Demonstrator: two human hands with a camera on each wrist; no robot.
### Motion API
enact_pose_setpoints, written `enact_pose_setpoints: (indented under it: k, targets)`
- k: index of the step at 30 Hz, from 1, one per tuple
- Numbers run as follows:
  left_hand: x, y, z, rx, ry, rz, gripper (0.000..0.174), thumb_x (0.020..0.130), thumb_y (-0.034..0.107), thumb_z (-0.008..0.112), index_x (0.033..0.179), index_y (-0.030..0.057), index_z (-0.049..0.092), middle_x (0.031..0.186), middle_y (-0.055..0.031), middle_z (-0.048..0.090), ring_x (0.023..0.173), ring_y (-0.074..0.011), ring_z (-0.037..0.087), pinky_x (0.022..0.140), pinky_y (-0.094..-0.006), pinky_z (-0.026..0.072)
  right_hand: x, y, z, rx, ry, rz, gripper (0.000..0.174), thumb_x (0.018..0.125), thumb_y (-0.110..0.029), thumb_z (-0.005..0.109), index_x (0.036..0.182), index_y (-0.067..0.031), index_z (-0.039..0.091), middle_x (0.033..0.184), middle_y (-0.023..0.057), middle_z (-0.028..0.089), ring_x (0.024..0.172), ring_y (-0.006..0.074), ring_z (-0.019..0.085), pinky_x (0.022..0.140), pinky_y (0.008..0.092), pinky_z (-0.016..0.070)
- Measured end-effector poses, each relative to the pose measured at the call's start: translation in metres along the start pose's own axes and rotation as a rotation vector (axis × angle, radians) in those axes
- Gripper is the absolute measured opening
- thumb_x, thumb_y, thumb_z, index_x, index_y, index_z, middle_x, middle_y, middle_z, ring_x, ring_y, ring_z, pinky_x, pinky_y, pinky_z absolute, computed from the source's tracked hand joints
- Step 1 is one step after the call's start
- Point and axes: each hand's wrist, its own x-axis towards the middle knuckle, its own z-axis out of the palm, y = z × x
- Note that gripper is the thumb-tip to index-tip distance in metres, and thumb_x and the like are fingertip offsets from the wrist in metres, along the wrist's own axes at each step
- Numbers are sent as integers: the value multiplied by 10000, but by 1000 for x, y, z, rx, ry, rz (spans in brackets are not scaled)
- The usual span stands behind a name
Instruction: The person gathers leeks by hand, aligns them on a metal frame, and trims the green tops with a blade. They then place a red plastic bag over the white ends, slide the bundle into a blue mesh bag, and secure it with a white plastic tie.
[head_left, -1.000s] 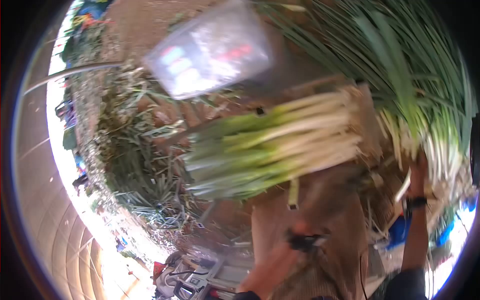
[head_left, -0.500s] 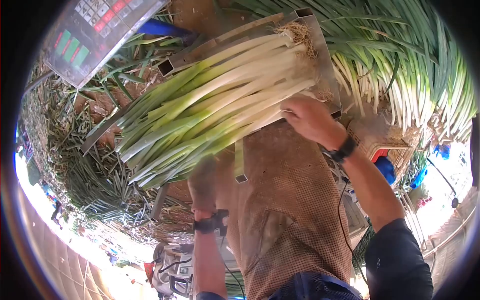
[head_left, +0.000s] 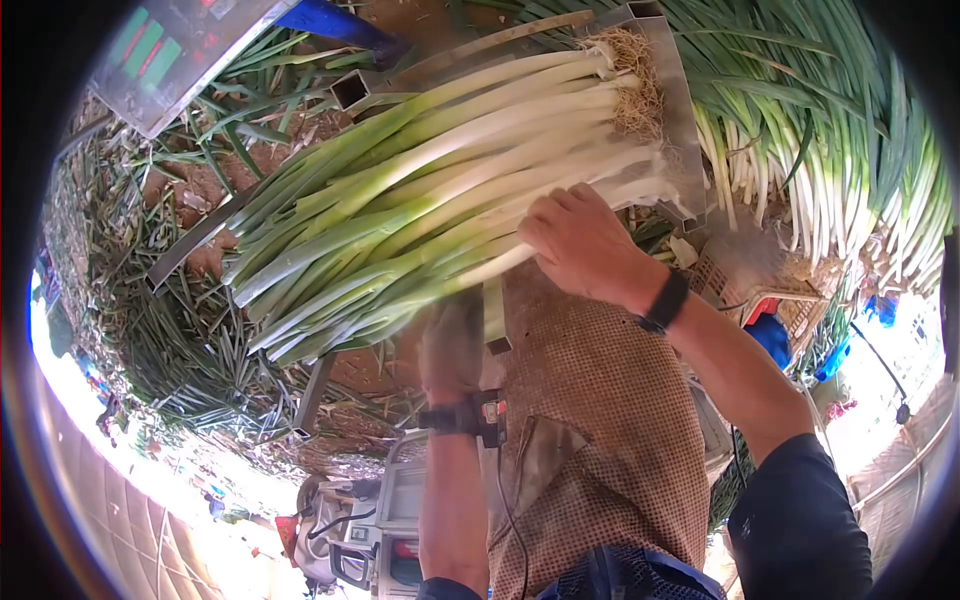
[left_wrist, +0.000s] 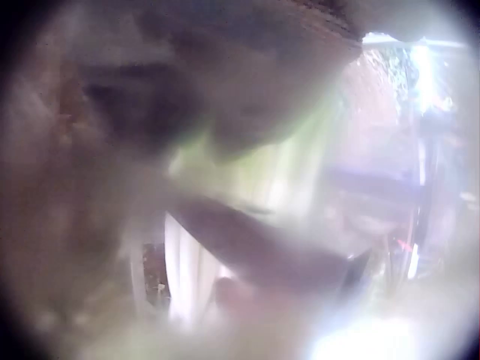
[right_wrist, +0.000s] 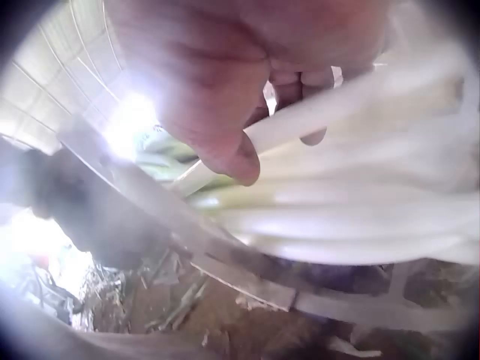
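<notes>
A thick layer of long green onions (head_left: 430, 190) lies across a metal rack (head_left: 680, 120), roots at the right, leaves at the left. My right hand (head_left: 585, 250) is at the near edge of their white stems. In the right wrist view, its thumb (right_wrist: 240, 161) and curled fingers pinch one white stalk (right_wrist: 300, 116). My left hand (head_left: 452, 345), blurred and dark, is low beside the near edge of the leaves. Its fingers are hidden in that blur, and the left wrist view is too smeared to tell its grip.
More green onions (head_left: 820, 170) are heaped at the right, near a plastic crate (head_left: 800, 290). Leaf scraps (head_left: 190, 340) cover the ground at the left. A keypad box (head_left: 185, 60) and a blue post (head_left: 345, 30) stand at the far left. A square tube (head_left: 496, 315) juts toward my apron (head_left: 600, 400).
My right hand left the heap at the right for the rack, then slid left along the near stems. My left hand rose to the leaves' near edge, then shifted slightly right.
</notes>
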Motion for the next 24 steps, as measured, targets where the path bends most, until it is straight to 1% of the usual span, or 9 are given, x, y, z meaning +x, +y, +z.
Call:
enact_pose_setpoints:
  k: [4, 7, 11, 14, 17, 18, 20, 22, 24]
  targets:
    - [-17, 24, -20, 235, 44, 113, 274, 992, 98, 559, 1246, 9, 611, 1137, -106, 677, 1046, -253, 647, 979, -404, 507, -19, -36, -78, 101, -111, -13, 122, 846, -117, 639, 960, -108, 679, 868, 51, 639, 826, 251, 639, 755, 389, 489]
    - [-43, 39, -22, -570, 90, -104, 387, 1000, 83, 569, 1379, 8, 570, 1329, -124, 645, 1213, -233, 619, 1095, -371, 476, -44, -38, -133, 139, 83, -39, 166, 769, -97, 689, 933, -94, 661, 883, 57, 660, 831, 266, 654, 759, 404, 508]
    - [-58, 98, -48, -1322, 130, 8, 396, 949, 80, 644, 1330, -20, 600, 1302, -123, 671, 1126, -235, 663, 998, -371, 528, -103, -7, -175, 151, 250, 128, 238, 610, 31, 737, 797, -60, 620, 828, 81, 640, 748, 308, 610, 712, 451, 480]
    - [-62, 142, -52, -1666, -16, 64, 398, 924, 77, 691, 1299, -34, 616, 1277, -125, 684, 1099, -231, 674, 960, -375, 547, -170, 30, -168, 174, 317, 357, 185, 667, 13, 675, 821, -34, 584, 853, 89, 626, 813, 283, 602, 777, 397, 480]
    - [-34, 180, -56, -1270, -174, 62, 394, 901, 45, 723, 1280, -11, 630, 1262, -133, 681, 1155, -260, 648, 1004, -389, 524, -227, 65, -125, 496, 474, 727, 180, 714, -18, 652, 879, -28, 581, 896, 64, 614, 865, 225, 588, 829, 341, 470]
    - [-25, 190, -48, -1017, -153, -10, 407, 877, 15, 734, 1273, 13, 639, 1272, -137, 678, 1180, -299, 643, 1026, -392, 515, -245, 83, -114, 421, 403, 733, 187, 778, -11, 646, 953, -24, 584, 941, 41, 600, 901, 177, 565, 855, 317, 462]
    - [14, 252, -34, -1149, -373, -21, 427, 903, 44, 720, 1315, 5, 616, 1313, -157, 656, 1206, -286, 633, 1027, -376, 512, -262, 109, -87, 396, 424, 805, 173, 812, 13, 633, 973, -27, 585, 950, 45, 596, 905, 173, 562, 851, 317, 463]
    - [52, 294, -23, -669, -603, 95, 511, 943, 124, 705, 1416, 7, 552, 1401, -170, 602, 1254, -269, 612, 1070, -372, 482, -275, 135, -63, 432, 407, 888, 229, 860, 46, 632, 1073, -37, 624, 974, 30, 612, 943, 175, 580, 884, 307, 469]
    - [57, 278, -7, -415, -281, 206, 574, 947, 175, 716, 1459, 14, 512, 1411, -177, 597, 1278, -261, 598, 1086, -375, 468, -281, 147, -46, 511, 492, 991, 255, 885, -10, 653, 1137, -37, 631, 1019, 38, 626, 991, 176, 593, 897, 335, 489]
